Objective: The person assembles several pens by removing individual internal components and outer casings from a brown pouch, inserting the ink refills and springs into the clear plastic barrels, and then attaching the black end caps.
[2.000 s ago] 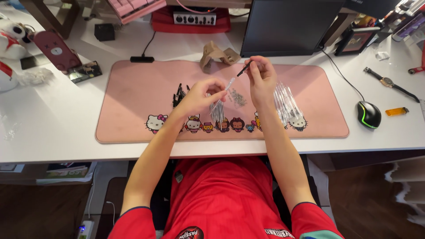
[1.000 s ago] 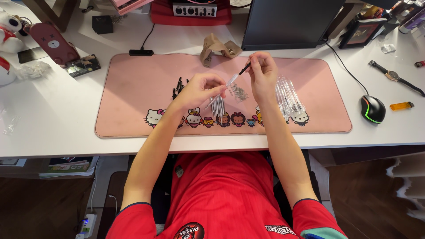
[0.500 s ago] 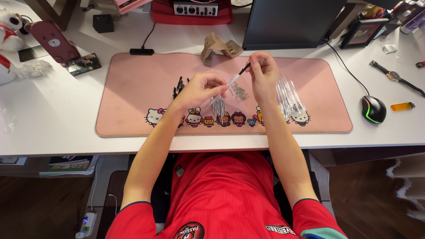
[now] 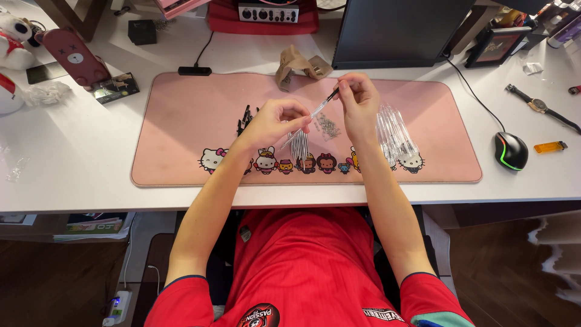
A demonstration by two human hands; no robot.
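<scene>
Hands raised together over the pink desk mat [image 4: 181,127] — our left hand [image 4: 275,121] pinches the lower end of a clear pen barrel [image 4: 311,114], our right hand [image 4: 358,103] closes on its dark-tipped upper end. Beneath them on the mat we note a row of thin metal refills [image 4: 299,145], small springs [image 4: 328,126], dark pen tips [image 4: 245,116] — and clear empty barrels [image 4: 394,130] just right of the right wrist.

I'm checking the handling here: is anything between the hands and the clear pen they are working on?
Nothing visible is. The left hand and right hand both pinch the clear pen directly, raised above the pink desk mat. The pile of clear barrels lies beside the right hand, apart from the grip.
</scene>
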